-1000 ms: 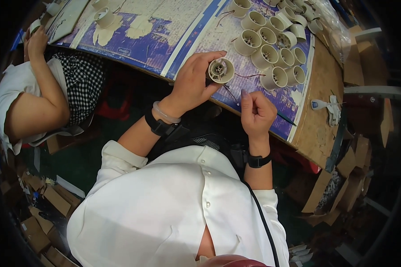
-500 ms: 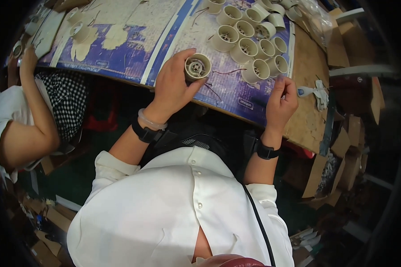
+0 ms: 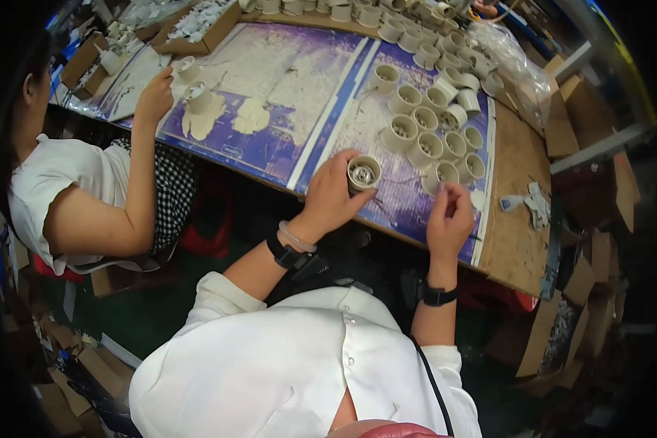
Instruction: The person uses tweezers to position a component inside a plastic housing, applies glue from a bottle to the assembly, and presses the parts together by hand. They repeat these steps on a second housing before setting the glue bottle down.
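My left hand (image 3: pixel 336 193) is wrapped round a white cylindrical cup (image 3: pixel 363 187), tilted so that its round metallic fitting shows inside. My right hand (image 3: pixel 449 219) has its fingers drawn together beside the nearest white cup (image 3: pixel 438 175) of a cluster; whatever is between the fingertips is too small to make out. That cup's lower edge is partly behind the fingers. Thin dark wires (image 3: pixel 396 179) lie on the table between my two hands. More white cups (image 3: pixel 401 133) with small parts inside stand just beyond.
A purple-and-white sheet (image 3: pixel 270 139) covers the table. At the right are a small bottle (image 3: pixel 511 202) and a crumpled white cloth (image 3: pixel 539 206). A co-worker (image 3: pixel 98 190) sits at the left, one hand near two white cups (image 3: pixel 197 95). Cardboard boxes (image 3: pixel 197 29) line the far edge.
The view has swung, showing more of the far table and the co-worker. My right hand has come closer to the nearest cup of the cluster. My left hand keeps its hold on the cup.
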Demonstrator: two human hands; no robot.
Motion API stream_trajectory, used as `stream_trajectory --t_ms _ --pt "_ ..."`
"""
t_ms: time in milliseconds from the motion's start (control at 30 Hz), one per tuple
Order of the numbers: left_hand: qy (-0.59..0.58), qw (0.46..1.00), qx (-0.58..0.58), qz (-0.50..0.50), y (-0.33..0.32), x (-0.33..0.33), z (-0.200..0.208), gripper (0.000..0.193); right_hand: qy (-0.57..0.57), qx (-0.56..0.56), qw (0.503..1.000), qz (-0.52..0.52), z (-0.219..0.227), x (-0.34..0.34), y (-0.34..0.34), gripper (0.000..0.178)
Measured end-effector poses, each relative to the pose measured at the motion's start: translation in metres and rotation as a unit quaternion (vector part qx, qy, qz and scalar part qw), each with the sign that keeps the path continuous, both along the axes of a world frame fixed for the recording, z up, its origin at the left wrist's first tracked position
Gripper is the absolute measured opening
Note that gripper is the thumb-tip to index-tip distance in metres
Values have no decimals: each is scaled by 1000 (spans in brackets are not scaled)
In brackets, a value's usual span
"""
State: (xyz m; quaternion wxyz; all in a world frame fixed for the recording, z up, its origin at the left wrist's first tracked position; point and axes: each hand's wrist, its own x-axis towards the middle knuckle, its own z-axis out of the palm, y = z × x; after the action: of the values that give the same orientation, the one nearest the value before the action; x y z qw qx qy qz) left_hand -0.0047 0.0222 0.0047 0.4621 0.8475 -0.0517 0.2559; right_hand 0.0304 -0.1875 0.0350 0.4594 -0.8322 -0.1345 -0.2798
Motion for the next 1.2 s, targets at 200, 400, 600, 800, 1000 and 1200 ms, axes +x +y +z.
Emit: stream_trajectory --t_ms 200,400,600,800,1000,1200 --pt "9 1000 12 8 -1 5 2 61 -16 -37 998 -54 16 30 -36 12" --pt "13 1000 -22 -1 2 4 -1 62 80 -142 986 -32 28 39 -47 21" --pt "-2 1000 -16 -17 3 2 -5 62 56 -234 971 18 22 41 -39 37" --pt "-44 997 -34 -45 5 1 -11 61 56 -222 968 101 20 42 -42 45" --pt "-21 988 -129 -79 8 0 -12 60 99 -182 954 215 21 45 -41 49" --pt "-21 996 -51 -74 6 4 -7 58 111 -146 960 213 19 45 -45 50"
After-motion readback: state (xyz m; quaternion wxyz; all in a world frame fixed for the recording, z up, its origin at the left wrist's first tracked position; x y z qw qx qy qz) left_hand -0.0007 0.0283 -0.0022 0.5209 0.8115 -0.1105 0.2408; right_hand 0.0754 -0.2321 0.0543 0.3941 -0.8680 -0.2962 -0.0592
